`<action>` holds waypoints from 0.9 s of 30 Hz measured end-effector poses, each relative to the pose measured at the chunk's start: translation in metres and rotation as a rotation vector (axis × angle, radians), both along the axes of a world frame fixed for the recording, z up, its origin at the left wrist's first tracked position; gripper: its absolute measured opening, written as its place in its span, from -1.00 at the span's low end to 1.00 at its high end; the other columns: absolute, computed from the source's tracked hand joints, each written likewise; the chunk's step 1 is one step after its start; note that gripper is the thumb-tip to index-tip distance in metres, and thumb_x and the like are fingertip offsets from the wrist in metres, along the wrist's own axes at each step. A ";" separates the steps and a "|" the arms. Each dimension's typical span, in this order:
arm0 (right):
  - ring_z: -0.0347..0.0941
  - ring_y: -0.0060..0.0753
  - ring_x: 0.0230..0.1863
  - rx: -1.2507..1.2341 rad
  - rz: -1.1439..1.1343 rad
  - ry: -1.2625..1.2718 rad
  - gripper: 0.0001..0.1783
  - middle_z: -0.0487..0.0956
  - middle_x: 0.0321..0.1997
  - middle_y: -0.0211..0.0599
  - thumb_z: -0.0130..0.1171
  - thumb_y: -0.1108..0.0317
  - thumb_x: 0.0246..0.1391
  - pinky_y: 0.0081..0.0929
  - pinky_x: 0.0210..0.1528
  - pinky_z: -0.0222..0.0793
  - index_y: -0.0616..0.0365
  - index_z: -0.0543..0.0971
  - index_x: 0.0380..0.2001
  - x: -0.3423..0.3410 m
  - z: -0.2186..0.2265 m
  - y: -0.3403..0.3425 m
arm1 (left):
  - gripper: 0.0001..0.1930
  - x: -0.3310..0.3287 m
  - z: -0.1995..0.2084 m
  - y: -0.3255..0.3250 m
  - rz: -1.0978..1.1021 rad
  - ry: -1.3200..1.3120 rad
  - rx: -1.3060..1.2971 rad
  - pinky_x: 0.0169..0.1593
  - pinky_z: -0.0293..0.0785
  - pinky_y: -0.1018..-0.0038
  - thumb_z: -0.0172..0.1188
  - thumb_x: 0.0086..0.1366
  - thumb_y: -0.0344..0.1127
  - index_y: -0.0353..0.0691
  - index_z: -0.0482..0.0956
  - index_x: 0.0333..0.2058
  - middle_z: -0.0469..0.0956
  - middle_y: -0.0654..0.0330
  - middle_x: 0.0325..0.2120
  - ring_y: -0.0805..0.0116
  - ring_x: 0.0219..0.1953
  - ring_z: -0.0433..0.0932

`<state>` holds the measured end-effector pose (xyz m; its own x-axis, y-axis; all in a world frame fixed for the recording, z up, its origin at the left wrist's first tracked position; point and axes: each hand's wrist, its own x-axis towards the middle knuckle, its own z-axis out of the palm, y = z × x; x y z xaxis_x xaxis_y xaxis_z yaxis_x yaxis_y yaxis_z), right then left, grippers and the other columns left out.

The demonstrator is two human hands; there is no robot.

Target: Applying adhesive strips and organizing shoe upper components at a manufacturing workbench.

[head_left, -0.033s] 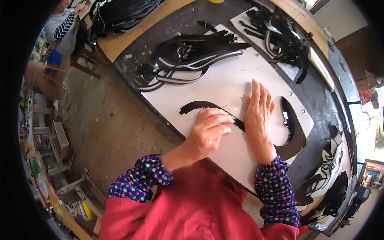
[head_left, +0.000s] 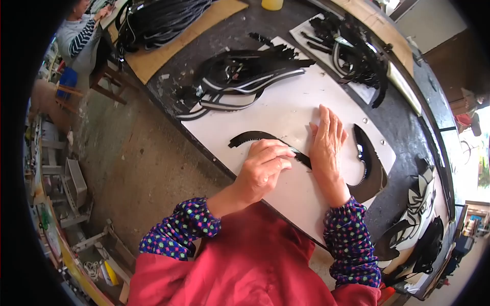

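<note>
1. Two bare hands work over a white board (head_left: 286, 109) on a dark tabletop (head_left: 178, 76), with a black curved strip (head_left: 250, 135) lying flat between and beneath them.
2. Left hand (head_left: 266, 164): fingers bunched narrow, thumb and fingertips together on the middle of the strip. A small pale sliver (head_left: 294, 150) shows at the fingertips — whether it is a tool or part of the work, I cannot tell.
3. Right hand (head_left: 328, 148): palm down, flat on the board, fingers straight and close together, its inner edge at the strip's right end. Whether that end runs under the palm is hidden.
4. Key relation: the strip's long axis arches from upper left, past the left knuckles, then slopes down to the right hand — so it lies just ahead of the left hand, which covers its middle and is the nearer. Its notched edge faces the wearer.
5. Right of the right hand, apart from it, lies a broader black crescent piece (head_left: 375, 176), notched along its inner curve.
6. Farther up the board sits a heap of black strips with pale edging (head_left: 235, 64).
</note>
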<state>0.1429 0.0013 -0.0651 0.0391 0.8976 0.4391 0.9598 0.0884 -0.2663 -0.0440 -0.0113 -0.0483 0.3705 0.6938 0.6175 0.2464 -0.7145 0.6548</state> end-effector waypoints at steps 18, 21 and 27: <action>0.33 0.08 0.19 0.090 -0.415 0.044 -0.52 0.44 0.18 0.08 -0.04 0.24 0.35 -0.14 0.20 0.22 0.31 0.32 0.22 0.156 -0.019 -0.130 | -0.60 -0.105 0.202 -0.166 -0.710 -1.322 0.007 -0.46 0.55 0.46 -0.08 0.34 -0.59 -0.19 0.26 -0.72 0.61 0.01 -0.52 0.12 -0.50 0.62; 0.32 0.05 0.20 0.058 -0.429 -0.068 -0.51 0.44 0.19 0.02 -0.05 0.19 0.35 -0.13 0.21 0.20 0.29 0.33 0.21 0.156 -0.023 -0.129 | -0.61 -0.112 0.205 -0.180 -0.639 -1.298 0.094 -0.45 0.55 0.48 -0.09 0.34 -0.59 -0.19 0.27 -0.71 0.61 0.01 -0.52 0.12 -0.48 0.63; 0.34 0.00 0.19 0.025 -0.477 -0.081 -0.49 0.47 0.18 -0.04 -0.02 0.14 0.33 -0.11 0.19 0.21 0.17 0.35 0.24 0.160 -0.024 -0.131 | -0.71 -0.143 0.195 -0.182 -0.794 -1.039 0.200 -0.32 0.62 0.34 -0.02 0.33 -0.54 -0.23 0.38 -0.62 0.65 -0.01 -0.45 0.03 -0.43 0.65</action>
